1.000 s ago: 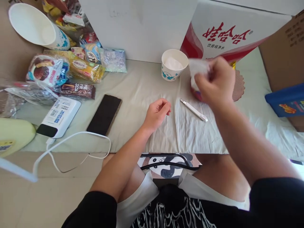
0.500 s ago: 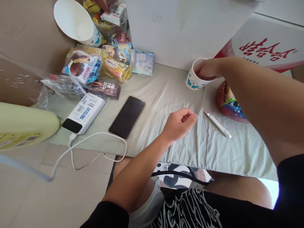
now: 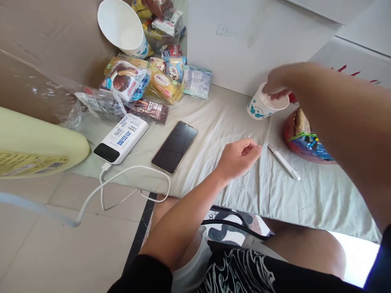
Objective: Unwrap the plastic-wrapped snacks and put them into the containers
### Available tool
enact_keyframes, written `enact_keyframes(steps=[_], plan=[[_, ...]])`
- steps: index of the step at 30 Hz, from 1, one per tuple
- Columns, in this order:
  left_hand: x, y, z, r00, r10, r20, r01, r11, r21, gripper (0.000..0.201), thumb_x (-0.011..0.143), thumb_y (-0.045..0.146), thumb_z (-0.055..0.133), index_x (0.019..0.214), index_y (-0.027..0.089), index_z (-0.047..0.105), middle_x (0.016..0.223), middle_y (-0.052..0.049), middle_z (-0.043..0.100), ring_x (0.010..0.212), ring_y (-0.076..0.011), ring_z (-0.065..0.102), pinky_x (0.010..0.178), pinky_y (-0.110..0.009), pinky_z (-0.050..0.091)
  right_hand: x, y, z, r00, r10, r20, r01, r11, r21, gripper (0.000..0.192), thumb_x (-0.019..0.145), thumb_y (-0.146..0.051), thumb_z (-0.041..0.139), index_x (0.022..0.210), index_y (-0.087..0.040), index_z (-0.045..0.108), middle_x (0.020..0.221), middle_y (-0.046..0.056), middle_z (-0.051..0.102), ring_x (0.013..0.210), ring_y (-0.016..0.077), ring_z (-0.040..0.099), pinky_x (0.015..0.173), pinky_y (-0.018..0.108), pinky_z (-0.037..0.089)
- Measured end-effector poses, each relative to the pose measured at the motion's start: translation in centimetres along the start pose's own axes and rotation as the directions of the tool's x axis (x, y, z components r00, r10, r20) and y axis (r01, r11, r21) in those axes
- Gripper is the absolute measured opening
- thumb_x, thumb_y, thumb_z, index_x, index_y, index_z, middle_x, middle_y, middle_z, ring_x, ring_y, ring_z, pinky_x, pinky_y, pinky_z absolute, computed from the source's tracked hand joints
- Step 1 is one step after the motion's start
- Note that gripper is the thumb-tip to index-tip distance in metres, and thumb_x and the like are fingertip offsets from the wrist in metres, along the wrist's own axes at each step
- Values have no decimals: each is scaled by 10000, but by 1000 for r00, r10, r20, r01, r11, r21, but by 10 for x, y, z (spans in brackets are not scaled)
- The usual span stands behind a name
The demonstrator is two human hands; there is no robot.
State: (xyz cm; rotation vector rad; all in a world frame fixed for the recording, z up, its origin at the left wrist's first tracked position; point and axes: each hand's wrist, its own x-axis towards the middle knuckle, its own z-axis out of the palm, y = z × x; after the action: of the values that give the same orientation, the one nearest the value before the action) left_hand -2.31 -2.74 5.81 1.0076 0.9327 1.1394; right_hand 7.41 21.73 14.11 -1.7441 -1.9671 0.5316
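Observation:
My right hand point(image 3: 277, 81) is over the mouth of a white paper cup point(image 3: 262, 108) with blue-green leaf prints. Its fingers point down at the rim and are smeared by motion, so whether they hold anything does not show. My left hand point(image 3: 240, 158) rests on the pale green cloth point(image 3: 210, 134), loosely curled with a gap between thumb and fingers and nothing visible inside. Just right of it lies a slim silver-white tool point(image 3: 284, 162), its kind unclear. A red bowl point(image 3: 293, 138) with wrapped snacks stands partly hidden under my right forearm.
A black phone point(image 3: 174, 147) and a white power bank point(image 3: 122, 138) with a white cable point(image 3: 146, 167) lie at left. Behind them are wrapped snacks point(image 3: 165, 85) and a tilted paper tub point(image 3: 122, 28). A white box point(image 3: 226, 53) stands at the back; a yellow bottle point(image 3: 39, 140) lies far left.
My right hand has risen from inside the paper cup to its rim. The view has shifted, so things appear further right; my left hand keeps its curled pose.

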Motion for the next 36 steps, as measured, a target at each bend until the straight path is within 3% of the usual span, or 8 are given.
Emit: enact_keyframes(steps=[2, 5, 10, 15, 21, 27, 31, 36], plan=[[-1, 2, -1, 1000, 0, -4, 1, 1000, 19, 296, 893, 419, 603, 686, 212, 555, 639, 25, 528, 643, -130, 469, 643, -305, 372, -9, -30, 10, 1000, 7, 27, -5, 998, -69, 452, 784, -16, 679, 461, -142, 388, 1087, 165, 740, 1348, 309, 598, 953, 340, 511], [0, 4, -3, 999, -29, -22, 30, 999, 46, 259, 887, 370, 609, 685, 217, 559, 639, 22, 530, 633, -135, 460, 619, -299, 359, -24, -57, 54, 993, -7, 120, 13, 998, -54, 174, 812, -120, 746, 747, -132, 585, 1122, 132, 740, 1231, 270, 658, 983, 372, 570], [2, 0, -9, 993, -116, -5, 116, 984, 134, 190, 870, 251, 587, 683, 225, 574, 702, -21, 621, 666, -180, 536, 625, -320, 399, -20, -71, 137, 972, 141, 186, -165, 979, 120, 325, 914, -267, 687, 1130, -70, 545, 1246, 157, 636, 1209, 272, 664, 876, 310, 551], [3, 8, -15, 970, -235, -67, 244, 929, 278, 207, 860, 230, 532, 654, 233, 515, 747, -38, 638, 728, -219, 555, 656, -348, 421, -5, -76, 167, 961, 231, 151, -274, 872, 406, 405, 797, -117, 753, 1130, -144, 524, 1146, 66, 636, 1126, 247, 693, 835, 303, 556], [1, 8, -11, 981, -187, 41, 160, 917, 366, 111, 845, 287, 543, 754, 236, 583, 778, -12, 656, 773, -200, 602, 750, -343, 465, -36, -50, 126, 977, 149, 151, -212, 726, 655, 473, 709, -50, 790, 983, -262, 468, 1009, 3, 665, 885, 160, 658, 687, 289, 572], [9, -9, -1, 986, -169, -10, 168, 974, 153, 288, 864, 430, 697, 1018, 195, 636, 1146, -93, 753, 1025, -239, 710, 943, -384, 549, -150, 42, 44, 991, 51, -121, 65, 611, 789, 466, 758, -224, 792, 1102, -297, 487, 1168, 39, 657, 1111, 200, 689, 961, 359, 587], [18, -27, 16, 987, -48, 152, 63, 994, -93, 677, 756, 452, 854, 1302, 174, 565, 1421, -163, 679, 1281, -309, 674, 1087, -427, 536, -236, 99, 40, 962, 152, -229, 103, 571, 814, 581, 729, -436, 866, 1133, -294, 473, 1101, 8, 624, 995, 183, 678, 931, 369, 570], [21, -46, 30, 980, -59, 192, 58, 998, 8, 611, 773, 524, 845, 1228, 174, 635, 1344, -141, 742, 1265, -325, 694, 1088, -445, 550, -281, 142, 48, 967, 150, -208, 67, 637, 768, 571, 811, -599, 800, 1166, -274, 494, 1076, 34, 616, 936, 184, 644, 858, 345, 567]])
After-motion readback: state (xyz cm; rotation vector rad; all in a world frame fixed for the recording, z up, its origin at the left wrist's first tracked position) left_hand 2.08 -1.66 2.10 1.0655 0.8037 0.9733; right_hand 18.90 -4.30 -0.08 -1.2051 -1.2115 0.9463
